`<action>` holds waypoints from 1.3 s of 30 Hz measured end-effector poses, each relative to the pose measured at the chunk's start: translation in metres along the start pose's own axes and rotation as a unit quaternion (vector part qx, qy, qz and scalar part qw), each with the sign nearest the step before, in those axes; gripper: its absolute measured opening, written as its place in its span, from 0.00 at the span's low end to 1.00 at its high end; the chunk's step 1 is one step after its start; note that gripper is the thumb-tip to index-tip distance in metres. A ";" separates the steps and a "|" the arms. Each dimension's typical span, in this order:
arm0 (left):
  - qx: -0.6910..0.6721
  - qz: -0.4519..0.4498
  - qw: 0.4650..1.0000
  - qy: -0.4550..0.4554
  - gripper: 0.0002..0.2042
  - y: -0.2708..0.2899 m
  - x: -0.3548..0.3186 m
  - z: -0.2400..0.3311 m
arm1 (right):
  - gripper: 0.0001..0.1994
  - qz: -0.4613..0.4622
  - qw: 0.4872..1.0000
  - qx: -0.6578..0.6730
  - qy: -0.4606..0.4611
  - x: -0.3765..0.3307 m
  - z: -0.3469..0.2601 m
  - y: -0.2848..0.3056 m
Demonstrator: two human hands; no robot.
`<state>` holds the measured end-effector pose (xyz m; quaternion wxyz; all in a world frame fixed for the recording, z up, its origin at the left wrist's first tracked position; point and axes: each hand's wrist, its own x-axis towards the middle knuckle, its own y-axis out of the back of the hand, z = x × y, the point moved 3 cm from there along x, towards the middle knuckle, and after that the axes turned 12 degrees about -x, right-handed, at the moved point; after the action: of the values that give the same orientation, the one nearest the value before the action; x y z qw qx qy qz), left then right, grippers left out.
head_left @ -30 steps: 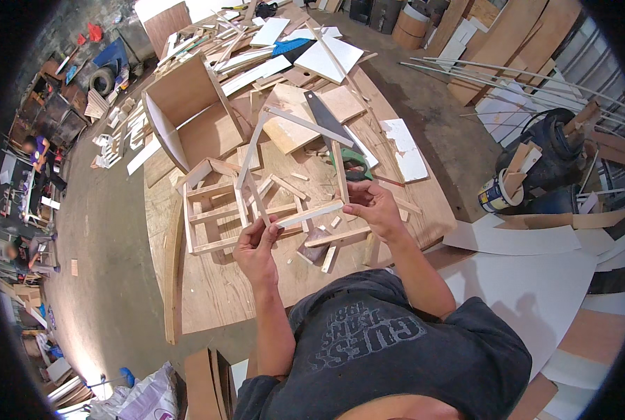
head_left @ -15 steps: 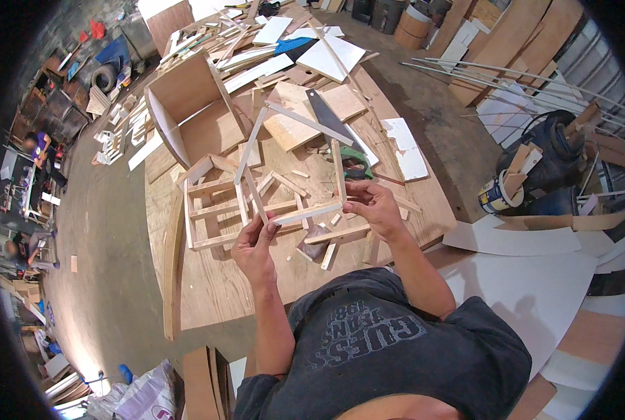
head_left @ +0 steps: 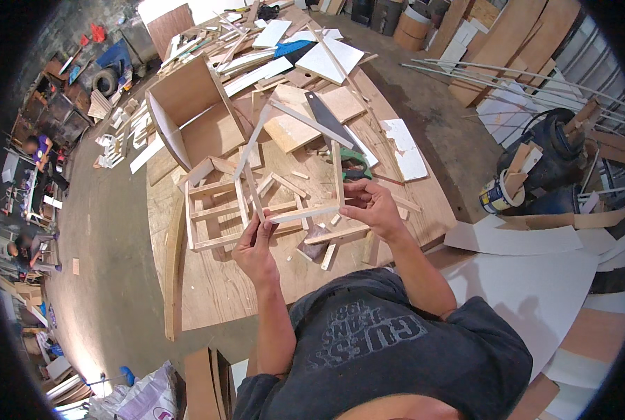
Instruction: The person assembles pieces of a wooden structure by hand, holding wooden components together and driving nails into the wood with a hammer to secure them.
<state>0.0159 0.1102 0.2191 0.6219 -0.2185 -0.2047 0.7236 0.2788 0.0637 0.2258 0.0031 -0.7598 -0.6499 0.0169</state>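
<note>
Woodworking shop: plywood offcuts (head_left: 305, 126), handsaw (head_left: 326, 115)

Soft, even daylight — sharp centre, fisheye-bent dark rim.

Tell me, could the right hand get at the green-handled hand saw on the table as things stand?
Probably yes: the hand saw lies uncovered just beyond the right hand, but that hand grips the wooden frame with the left hand.
</note>
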 end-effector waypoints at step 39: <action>-0.038 0.018 0.999 0.020 0.15 -0.002 -0.005 0.015 | 0.25 -0.024 0.999 -0.040 -0.026 0.006 -0.027 -0.004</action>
<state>0.0092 0.1052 0.2331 0.6041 -0.2598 -0.2161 0.7217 0.2768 0.0709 0.2529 -0.0438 -0.7427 -0.6681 0.0099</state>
